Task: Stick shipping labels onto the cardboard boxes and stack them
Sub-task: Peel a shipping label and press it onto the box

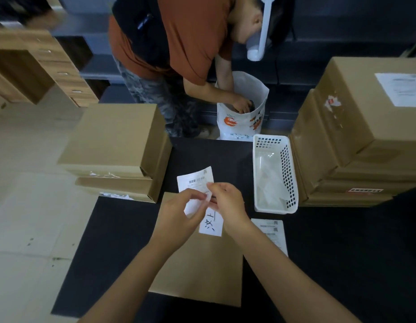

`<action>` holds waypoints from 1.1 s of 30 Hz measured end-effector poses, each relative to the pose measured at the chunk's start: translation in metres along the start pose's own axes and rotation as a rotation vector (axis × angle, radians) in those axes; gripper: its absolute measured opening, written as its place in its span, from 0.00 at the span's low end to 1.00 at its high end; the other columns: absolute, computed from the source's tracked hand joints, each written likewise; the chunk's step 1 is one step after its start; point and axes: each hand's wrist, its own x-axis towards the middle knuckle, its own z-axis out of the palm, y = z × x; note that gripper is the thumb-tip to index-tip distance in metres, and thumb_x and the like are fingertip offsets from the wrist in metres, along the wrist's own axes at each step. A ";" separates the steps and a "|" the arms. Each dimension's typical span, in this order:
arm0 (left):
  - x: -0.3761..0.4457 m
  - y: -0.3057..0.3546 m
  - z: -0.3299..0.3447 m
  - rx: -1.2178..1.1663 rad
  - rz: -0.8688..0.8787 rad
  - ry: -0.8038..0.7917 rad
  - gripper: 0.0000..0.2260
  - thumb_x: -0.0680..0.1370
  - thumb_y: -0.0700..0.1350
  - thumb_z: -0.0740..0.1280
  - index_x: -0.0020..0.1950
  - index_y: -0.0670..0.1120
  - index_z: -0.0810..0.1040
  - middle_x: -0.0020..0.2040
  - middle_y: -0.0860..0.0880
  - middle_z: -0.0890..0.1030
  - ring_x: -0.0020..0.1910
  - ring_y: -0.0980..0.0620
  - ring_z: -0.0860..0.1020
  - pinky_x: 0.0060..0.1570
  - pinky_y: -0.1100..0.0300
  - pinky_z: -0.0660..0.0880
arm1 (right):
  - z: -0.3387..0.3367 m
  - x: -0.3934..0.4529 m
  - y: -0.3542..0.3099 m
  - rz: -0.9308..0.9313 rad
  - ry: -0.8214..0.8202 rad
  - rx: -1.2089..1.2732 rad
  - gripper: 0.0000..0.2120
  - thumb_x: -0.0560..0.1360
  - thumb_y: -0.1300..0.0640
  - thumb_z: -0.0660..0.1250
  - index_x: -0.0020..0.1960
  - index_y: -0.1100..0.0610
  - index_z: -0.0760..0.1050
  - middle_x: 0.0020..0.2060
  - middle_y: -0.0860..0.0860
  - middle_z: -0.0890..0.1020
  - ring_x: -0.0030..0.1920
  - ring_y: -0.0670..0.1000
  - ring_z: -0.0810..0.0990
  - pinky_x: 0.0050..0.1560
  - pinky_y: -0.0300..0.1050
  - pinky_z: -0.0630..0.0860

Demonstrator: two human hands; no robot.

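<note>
Label (195,183) held above a flat cardboard box (197,271), both hands meeting at its near right corner. The left hand (179,212) pinches the lower part of the sheet between thumb and curled fingers; the right hand (228,203) pinches the same edge from the other side, fingertips almost touching those of the left. The label is a white rectangle with barcodes, its long axis running from the hands up and away toward the far side of the bench, tilted slightly left; the printed face is turned upward. The box beneath lies with its long axis pointing away from the person and bears a white paper with handwritten characters (212,226) near its far edge.

The bench (113,241) has a black top. A second printed label (271,231) lies flat on it just right of the box. Beyond that stands a white perforated basket (286,173) holding crumpled clear or white sheets, its long axis also running away from the person. Left of centre, a stack of closed boxes (116,148) sits at the bench's far left corner; a taller stack (356,136) stands at the right, its top box carrying a white label.

Behind the bench a second person (174,43) in an orange shirt bends over, one hand inside a white printed bag (243,113) on the floor. Pale floor and wooden drawers (50,66) fill the left.
</note>
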 end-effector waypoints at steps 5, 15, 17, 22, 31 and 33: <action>-0.005 -0.049 -0.050 -0.066 0.053 0.009 0.07 0.74 0.48 0.72 0.50 0.52 0.78 0.52 0.60 0.79 0.55 0.62 0.75 0.54 0.64 0.72 | 0.045 -0.015 0.028 0.067 0.073 0.139 0.11 0.80 0.57 0.61 0.58 0.59 0.77 0.49 0.55 0.85 0.48 0.53 0.84 0.43 0.44 0.80; -0.012 -0.113 -0.060 -0.075 -0.265 -0.075 0.11 0.76 0.55 0.67 0.44 0.48 0.79 0.51 0.52 0.74 0.55 0.49 0.73 0.58 0.47 0.73 | 0.075 -0.047 0.067 0.061 0.198 0.240 0.09 0.80 0.60 0.60 0.56 0.59 0.76 0.51 0.55 0.84 0.51 0.53 0.82 0.51 0.48 0.80; -0.018 -0.114 -0.054 -0.065 -0.250 -0.090 0.10 0.76 0.54 0.68 0.43 0.48 0.80 0.51 0.52 0.73 0.54 0.51 0.73 0.58 0.48 0.73 | 0.068 -0.050 0.073 0.036 0.261 0.098 0.07 0.79 0.58 0.61 0.53 0.57 0.76 0.51 0.54 0.84 0.50 0.52 0.82 0.52 0.48 0.80; -0.037 -0.120 -0.038 0.042 -0.210 -0.126 0.09 0.76 0.54 0.68 0.41 0.50 0.79 0.52 0.55 0.71 0.54 0.55 0.71 0.61 0.49 0.69 | 0.051 -0.060 0.091 -0.069 0.350 -0.253 0.08 0.80 0.53 0.63 0.50 0.58 0.75 0.46 0.46 0.81 0.44 0.43 0.80 0.36 0.35 0.74; -0.063 -0.135 -0.026 0.297 -0.134 -0.130 0.13 0.78 0.57 0.64 0.45 0.49 0.79 0.55 0.54 0.71 0.58 0.56 0.68 0.65 0.58 0.57 | 0.029 -0.058 0.125 -0.233 0.358 -0.735 0.07 0.77 0.51 0.68 0.43 0.54 0.75 0.49 0.47 0.74 0.46 0.45 0.77 0.39 0.32 0.73; -0.064 -0.134 -0.024 0.322 -0.136 -0.127 0.12 0.78 0.56 0.64 0.43 0.49 0.78 0.55 0.54 0.71 0.59 0.56 0.68 0.65 0.58 0.56 | 0.026 -0.057 0.129 -0.253 0.357 -0.802 0.08 0.77 0.51 0.68 0.42 0.53 0.74 0.47 0.46 0.73 0.47 0.46 0.76 0.41 0.33 0.72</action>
